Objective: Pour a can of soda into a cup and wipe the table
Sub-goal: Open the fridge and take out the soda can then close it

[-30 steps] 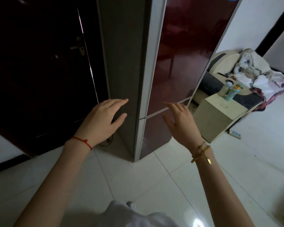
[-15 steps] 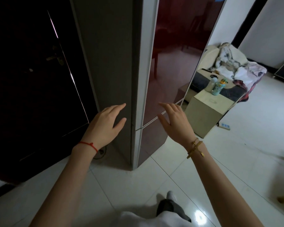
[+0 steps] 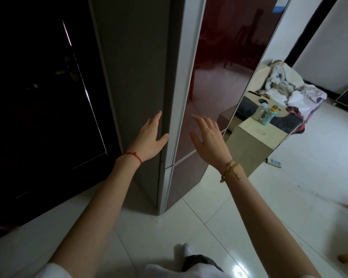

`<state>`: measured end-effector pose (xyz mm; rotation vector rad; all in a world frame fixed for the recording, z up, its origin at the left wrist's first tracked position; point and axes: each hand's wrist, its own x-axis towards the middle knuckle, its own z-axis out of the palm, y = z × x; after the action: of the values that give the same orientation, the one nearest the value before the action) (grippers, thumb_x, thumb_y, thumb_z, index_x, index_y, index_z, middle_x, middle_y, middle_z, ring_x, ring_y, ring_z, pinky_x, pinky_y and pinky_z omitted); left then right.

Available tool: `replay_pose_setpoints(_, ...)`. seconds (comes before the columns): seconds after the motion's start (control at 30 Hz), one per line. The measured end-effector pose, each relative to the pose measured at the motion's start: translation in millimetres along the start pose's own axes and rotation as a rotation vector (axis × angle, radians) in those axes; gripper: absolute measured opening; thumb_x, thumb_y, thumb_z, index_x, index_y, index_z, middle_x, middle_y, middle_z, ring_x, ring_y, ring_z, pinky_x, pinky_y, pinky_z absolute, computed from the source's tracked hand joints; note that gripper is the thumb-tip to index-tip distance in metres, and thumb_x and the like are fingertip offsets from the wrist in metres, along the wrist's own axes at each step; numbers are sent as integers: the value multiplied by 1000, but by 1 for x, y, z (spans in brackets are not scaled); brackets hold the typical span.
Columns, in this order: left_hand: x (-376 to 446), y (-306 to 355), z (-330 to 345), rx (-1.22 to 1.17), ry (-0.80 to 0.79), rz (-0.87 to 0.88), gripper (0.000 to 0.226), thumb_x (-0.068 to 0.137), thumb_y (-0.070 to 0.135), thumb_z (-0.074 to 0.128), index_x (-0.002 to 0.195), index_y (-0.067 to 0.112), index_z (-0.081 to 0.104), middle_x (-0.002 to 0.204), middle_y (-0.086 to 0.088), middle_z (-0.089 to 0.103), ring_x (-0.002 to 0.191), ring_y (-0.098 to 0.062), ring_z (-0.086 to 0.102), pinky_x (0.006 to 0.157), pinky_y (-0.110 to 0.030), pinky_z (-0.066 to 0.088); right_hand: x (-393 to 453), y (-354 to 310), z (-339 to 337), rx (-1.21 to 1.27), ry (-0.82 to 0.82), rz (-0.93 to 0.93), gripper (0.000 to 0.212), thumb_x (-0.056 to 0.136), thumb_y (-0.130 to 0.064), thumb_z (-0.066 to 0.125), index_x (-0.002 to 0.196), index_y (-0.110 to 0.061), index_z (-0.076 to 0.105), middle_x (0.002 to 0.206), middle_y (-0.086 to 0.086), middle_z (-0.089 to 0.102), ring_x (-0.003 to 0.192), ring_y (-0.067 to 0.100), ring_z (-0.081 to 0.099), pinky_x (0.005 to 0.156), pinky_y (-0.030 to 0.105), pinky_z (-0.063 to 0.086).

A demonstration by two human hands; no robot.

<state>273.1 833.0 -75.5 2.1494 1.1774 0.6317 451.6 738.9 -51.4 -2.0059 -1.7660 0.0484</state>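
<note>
A tall fridge (image 3: 137,63) with grey sides and glossy dark red doors (image 3: 225,57) stands in front of me, both doors closed. My left hand (image 3: 149,137) lies with straight fingers along the grey side, its thumb at the front corner edge. My right hand (image 3: 207,135) hovers open in front of the red upper door, just above the seam between the doors. Neither hand holds anything. No soda can, cup or cloth is in view.
A dark door (image 3: 38,97) with a handle stands left of the fridge. To the right are a low beige cabinet (image 3: 255,145) with two bottles (image 3: 266,115), a sofa piled with clothes (image 3: 285,91) and a power strip (image 3: 275,163) on the white tiled floor.
I have stepped closer to the fridge. My left hand moved right onto the fridge's front corner, and my right hand rose slightly toward the red door.
</note>
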Motion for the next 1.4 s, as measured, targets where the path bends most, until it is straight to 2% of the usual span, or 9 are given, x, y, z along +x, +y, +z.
replay_pose_setpoints(0.43,41,9,27,-151,72,-29,84,96,30,61,157,29,4,164,-1,20,149,-21,25,115,-43,29,32,15,3,85,10,-59,58,102,-32,48,154,-17,29,157,5,31,145,25,27,118,44,32)
replay_pose_setpoints(0.57,49,11,33,-188,76,-51,85,95,30,61,157,29,3,163,-2,23,149,-22,25,116,-48,31,40,20,1,103,11,-81,62,102,-32,48,156,-16,22,161,5,24,147,26,24,120,45,28)
replay_pose_setpoints(0.87,58,14,41,-267,142,-84,76,96,29,60,157,27,14,161,-3,27,147,-23,29,111,-46,37,51,23,-4,151,17,-113,67,102,-29,48,158,-18,14,165,5,12,150,28,16,121,45,23)
replay_pose_setpoints(0.93,59,14,44,-304,152,-95,76,96,26,62,156,26,15,161,-3,27,148,-22,28,110,-40,35,53,23,-4,159,5,-120,68,102,-27,48,159,-19,13,166,5,11,150,28,15,121,47,24)
replay_pose_setpoints(1.0,61,13,45,-345,176,-106,74,96,19,62,155,25,19,158,-3,32,145,-19,31,104,-30,35,55,22,-4,161,-6,-123,68,102,-29,48,159,-20,12,166,4,9,151,28,14,121,48,23)
replay_pose_setpoints(1.1,64,11,44,-400,190,-123,68,96,10,57,152,26,25,153,-1,38,131,-3,35,96,-18,35,57,19,-5,167,-20,-130,67,103,-31,46,159,-20,10,166,4,8,151,27,13,121,47,22)
replay_pose_setpoints(1.2,67,9,44,-425,191,-130,65,94,2,53,149,28,29,151,0,41,122,3,34,73,3,39,57,17,-5,177,-21,-140,68,102,-31,46,159,-20,10,166,4,8,151,27,13,122,47,21)
replay_pose_setpoints(1.27,67,8,44,-430,191,-132,67,94,0,52,149,28,28,150,1,42,120,4,34,62,7,37,57,16,-4,188,-11,-146,69,102,-30,46,159,-19,9,166,4,8,151,26,13,122,46,21)
replay_pose_setpoints(1.4,67,7,45,-442,183,-139,68,95,2,52,151,30,26,151,5,42,120,5,35,64,8,37,57,14,0,203,17,-157,69,102,-30,48,159,-19,10,166,3,7,151,24,14,121,43,21)
